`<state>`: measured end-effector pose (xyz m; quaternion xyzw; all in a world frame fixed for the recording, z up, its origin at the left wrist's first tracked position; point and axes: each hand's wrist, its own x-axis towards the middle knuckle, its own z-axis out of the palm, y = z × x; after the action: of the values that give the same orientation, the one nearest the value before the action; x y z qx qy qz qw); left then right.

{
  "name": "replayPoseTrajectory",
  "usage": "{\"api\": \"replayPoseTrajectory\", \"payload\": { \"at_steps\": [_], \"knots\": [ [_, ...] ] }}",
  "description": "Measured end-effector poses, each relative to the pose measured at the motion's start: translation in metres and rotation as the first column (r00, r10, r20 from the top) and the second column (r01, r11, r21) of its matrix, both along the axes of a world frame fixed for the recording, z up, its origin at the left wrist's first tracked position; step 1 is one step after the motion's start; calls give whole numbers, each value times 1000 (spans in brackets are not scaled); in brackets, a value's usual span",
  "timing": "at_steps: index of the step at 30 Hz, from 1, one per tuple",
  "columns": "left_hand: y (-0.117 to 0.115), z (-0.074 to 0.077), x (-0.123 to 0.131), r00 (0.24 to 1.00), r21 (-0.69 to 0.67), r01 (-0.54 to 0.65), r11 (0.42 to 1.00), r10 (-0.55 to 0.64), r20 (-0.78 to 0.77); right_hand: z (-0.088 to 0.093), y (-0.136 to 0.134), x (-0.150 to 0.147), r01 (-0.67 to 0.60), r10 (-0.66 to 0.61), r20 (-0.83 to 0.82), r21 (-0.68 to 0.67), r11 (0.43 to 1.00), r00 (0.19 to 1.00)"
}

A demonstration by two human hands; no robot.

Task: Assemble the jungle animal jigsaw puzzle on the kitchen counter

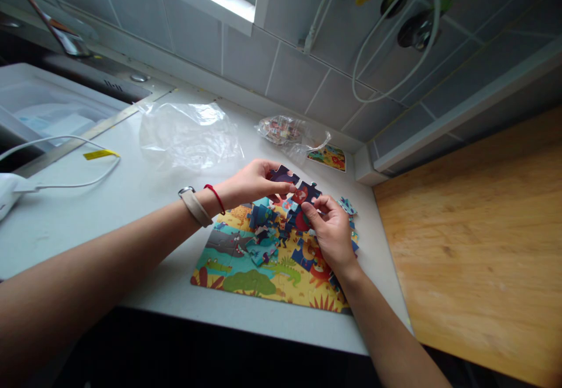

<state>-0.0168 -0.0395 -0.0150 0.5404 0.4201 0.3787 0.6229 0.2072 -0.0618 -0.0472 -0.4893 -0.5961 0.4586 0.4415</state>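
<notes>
My left hand (270,183), with a watch and a red cord at the wrist, is closed on a dark jigsaw puzzle piece (284,174). Close beside it, my right hand (331,227) pinches another dark jigsaw puzzle piece with a red figure (302,194). The two pieces are held side by side; whether they touch, I cannot tell. Below the hands lies a colourful animal jigsaw (250,282) with joined pieces. Several loose pieces, among them a turquoise one (263,250), are heaped on it. More loose pieces (348,205) show beyond my right hand, which hides part of the puzzle.
A crumpled clear plastic bag (188,136) and a bag of puzzle pieces (283,130) lie behind, with a small picture card (329,157) near the wall. To the left are a white cable (70,186) and a sink holding a plastic tub (57,95). A wooden board (474,230) stands right.
</notes>
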Motion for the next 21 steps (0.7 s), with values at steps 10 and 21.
{"api": "replayPoseTrajectory", "payload": {
  "at_steps": [10, 21],
  "knots": [
    [6, -5, -7, 997, -55, 73, 996, -74, -16, 5, -4, -4, -56, 56, 0, -47, 997, 998],
    [4, 0, -9, 996, -80, 92, 993, -91, 22, 4, -4, -4, -56, 56, 5, -32, 998, 998]
  ]
}}
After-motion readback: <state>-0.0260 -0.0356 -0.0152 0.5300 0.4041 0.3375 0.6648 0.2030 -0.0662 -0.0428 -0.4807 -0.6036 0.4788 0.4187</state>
